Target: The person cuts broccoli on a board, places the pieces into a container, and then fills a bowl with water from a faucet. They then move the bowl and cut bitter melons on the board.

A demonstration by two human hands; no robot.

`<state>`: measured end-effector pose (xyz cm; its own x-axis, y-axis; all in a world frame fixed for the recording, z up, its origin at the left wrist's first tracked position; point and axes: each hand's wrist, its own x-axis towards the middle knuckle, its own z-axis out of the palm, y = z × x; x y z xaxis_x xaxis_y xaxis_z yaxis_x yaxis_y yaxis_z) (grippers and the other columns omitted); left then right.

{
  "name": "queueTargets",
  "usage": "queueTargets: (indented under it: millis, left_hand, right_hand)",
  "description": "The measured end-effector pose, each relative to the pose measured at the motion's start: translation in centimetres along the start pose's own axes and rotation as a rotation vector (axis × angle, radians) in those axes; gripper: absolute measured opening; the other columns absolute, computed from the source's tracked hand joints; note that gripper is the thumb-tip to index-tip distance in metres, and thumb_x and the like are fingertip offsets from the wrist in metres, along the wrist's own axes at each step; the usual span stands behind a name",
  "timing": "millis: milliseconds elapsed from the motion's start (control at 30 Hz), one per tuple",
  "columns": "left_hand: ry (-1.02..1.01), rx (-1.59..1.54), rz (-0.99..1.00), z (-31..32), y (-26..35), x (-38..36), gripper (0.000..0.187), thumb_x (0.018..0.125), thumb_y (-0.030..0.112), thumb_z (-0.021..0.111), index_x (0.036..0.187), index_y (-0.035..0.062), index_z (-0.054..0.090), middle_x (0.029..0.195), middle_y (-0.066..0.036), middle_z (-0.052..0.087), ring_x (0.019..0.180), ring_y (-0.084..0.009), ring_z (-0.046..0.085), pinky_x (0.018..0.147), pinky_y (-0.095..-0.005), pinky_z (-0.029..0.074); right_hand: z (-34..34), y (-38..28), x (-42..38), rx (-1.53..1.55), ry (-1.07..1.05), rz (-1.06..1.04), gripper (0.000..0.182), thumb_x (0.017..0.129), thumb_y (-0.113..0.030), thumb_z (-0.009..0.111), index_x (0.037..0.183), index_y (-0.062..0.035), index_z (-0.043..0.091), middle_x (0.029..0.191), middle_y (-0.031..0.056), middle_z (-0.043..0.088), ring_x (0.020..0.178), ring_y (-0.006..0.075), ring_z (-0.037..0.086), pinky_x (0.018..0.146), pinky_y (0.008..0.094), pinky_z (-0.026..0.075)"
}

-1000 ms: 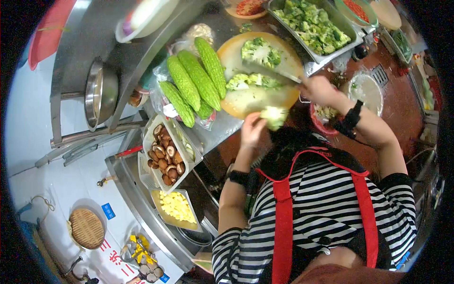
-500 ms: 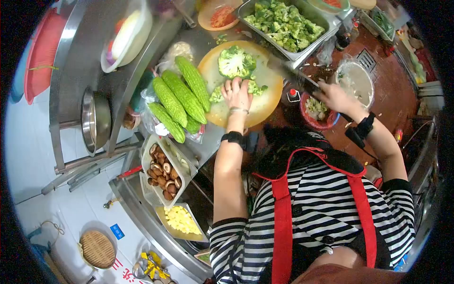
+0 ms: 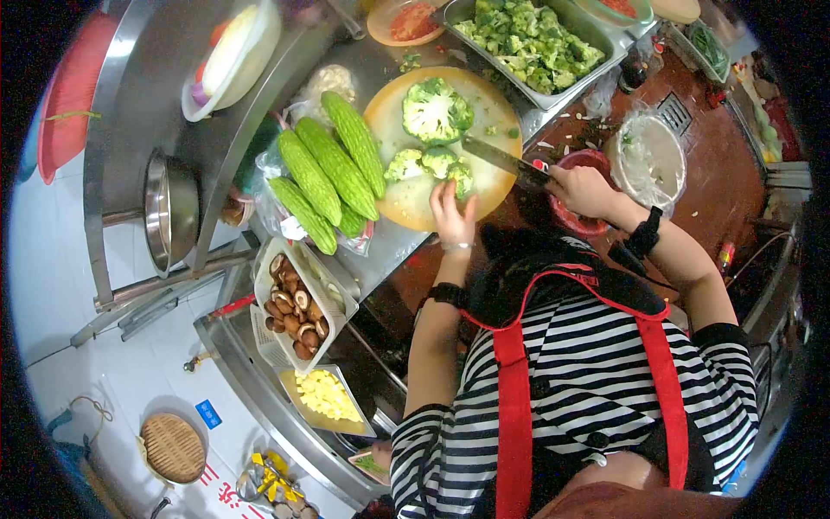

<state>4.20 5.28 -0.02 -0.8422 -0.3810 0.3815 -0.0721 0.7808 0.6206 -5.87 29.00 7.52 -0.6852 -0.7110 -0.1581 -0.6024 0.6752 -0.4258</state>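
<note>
On the round yellowish cutting board [image 3: 391,121] lies a large cut piece of broccoli [image 3: 437,111], its pale cut face up. Below it are smaller broccoli pieces [image 3: 405,164]. My left hand [image 3: 452,216] is at the board's near edge, fingers closed on a small broccoli floret [image 3: 462,180]. My right hand [image 3: 584,190] grips the handle of a kitchen knife [image 3: 506,160]. The blade reaches left over the board, its tip between the large piece and the smaller florets. Part of the floret in my left hand is hidden by the fingers.
Several bitter melons [image 3: 337,164] lie left of the board. A metal tray [image 3: 538,97] of broccoli florets stands behind it. Mushrooms [image 3: 296,303] and yellow chunks [image 3: 327,396] fill containers nearer me. A red basin [image 3: 581,227] and a plastic-lined bucket [image 3: 648,160] are at the right.
My left hand has moved right and toward me, off the florets beside the large broccoli piece. The knife has come down and left from its blurred raised position, over the board.
</note>
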Motion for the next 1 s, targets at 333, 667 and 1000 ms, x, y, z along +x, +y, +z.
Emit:
queueTargets:
  millis: [333, 667, 1000]
  left_hand:
    - [0.079, -0.072, -0.013, 0.2, -0.6, 0.1, 0.021, 0.077, 0.008, 0.057, 0.096, 0.0008, 0.053, 0.101, -0.018, 0.051, 0.091, -0.0336, 0.051, 0.080, -0.0374, 0.042]
    - [0.082, -0.129, -0.101, 0.9, -1.9, 0.7, 0.019, 0.074, 0.006, 0.058, 0.092, 0.0015, 0.055, 0.096, -0.014, 0.053, 0.083, -0.0274, 0.054, 0.071, -0.0321, 0.045]
    - [0.135, -0.021, 0.020, 0.0, -1.5, 4.3, 0.025, 0.074, 0.003, 0.050, 0.097, 0.0043, 0.057, 0.099, -0.016, 0.055, 0.091, -0.0313, 0.052, 0.082, -0.0369, 0.041]
  right_hand:
    - [-0.3, -2.6, 0.8, -0.112, -0.218, -0.053, 0.025, 0.079, -0.023, 0.048, 0.095, -0.0041, 0.048, 0.061, 0.0162, 0.057, 0.057, 0.0329, 0.059, 0.048, 0.0456, 0.045]
    - [2.7, -3.4, 3.3, -0.085, -0.230, -0.059, 0.024, 0.077, -0.019, 0.047, 0.093, -0.0010, 0.048, 0.066, 0.0162, 0.059, 0.061, 0.0317, 0.060, 0.053, 0.0426, 0.047]
    - [-0.3, -2.5, 1.1, -0.078, -0.019, 0.030, 0.020, 0.079, -0.020, 0.047, 0.091, -0.0047, 0.049, 0.058, 0.0157, 0.056, 0.054, 0.0326, 0.057, 0.049, 0.0430, 0.046]
